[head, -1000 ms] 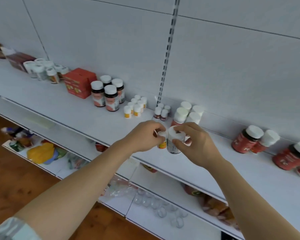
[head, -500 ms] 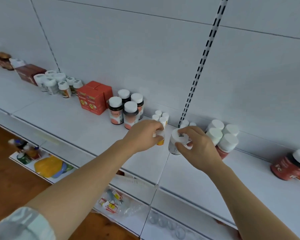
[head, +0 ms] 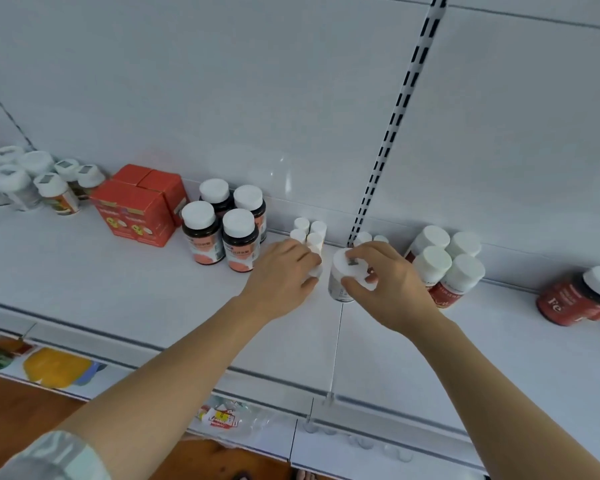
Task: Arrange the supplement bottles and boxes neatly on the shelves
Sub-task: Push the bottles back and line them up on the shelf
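My left hand (head: 280, 274) grips a small white-capped bottle (head: 315, 270) at the front of a cluster of small white bottles (head: 308, 231). My right hand (head: 388, 285) holds a white-capped silver bottle (head: 340, 284) by its lid, standing on the white shelf (head: 118, 299) beside the seam. Dark bottles with white caps (head: 222, 223) stand to the left. Red bottles with white caps (head: 444, 265) stand to the right, partly behind my right hand.
Red boxes (head: 136, 209) and several white-lidded jars (head: 28, 181) stand further left. A red bottle (head: 575, 296) lies on its side at the far right. Packets (head: 54, 367) fill a lower shelf. A slotted upright (head: 392, 123) runs up the back panel.
Both hands have moved toward the back of the shelf with their bottles. The silver bottle now stands on the shelf, and the small bottle is up against the cluster.
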`<state>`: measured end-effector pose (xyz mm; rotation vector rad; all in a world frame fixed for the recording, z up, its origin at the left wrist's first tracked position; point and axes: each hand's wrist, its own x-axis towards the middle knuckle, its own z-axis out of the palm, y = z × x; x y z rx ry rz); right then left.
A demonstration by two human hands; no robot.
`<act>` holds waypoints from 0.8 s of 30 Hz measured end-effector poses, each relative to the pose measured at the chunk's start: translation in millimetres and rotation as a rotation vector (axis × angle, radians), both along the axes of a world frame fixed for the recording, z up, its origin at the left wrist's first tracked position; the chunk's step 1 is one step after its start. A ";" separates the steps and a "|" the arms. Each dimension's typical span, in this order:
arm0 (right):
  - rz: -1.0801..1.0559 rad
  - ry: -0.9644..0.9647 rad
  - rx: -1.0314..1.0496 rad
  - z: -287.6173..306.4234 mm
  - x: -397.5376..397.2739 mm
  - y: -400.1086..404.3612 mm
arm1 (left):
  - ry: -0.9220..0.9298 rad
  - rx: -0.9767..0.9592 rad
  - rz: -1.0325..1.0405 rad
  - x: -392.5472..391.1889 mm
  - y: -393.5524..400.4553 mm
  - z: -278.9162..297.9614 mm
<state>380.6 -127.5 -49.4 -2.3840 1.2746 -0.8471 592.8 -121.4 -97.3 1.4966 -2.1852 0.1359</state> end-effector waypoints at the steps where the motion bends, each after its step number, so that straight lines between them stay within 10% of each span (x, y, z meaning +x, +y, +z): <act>1: -0.015 0.007 -0.006 0.3 1.5 1.7 | -0.007 -0.015 -0.016 1.0 -1.5 -1.7; 24: -0.157 0.021 -0.050 13.4 11.5 34.1 | 0.040 0.036 -0.036 14.4 0.1 3.1</act>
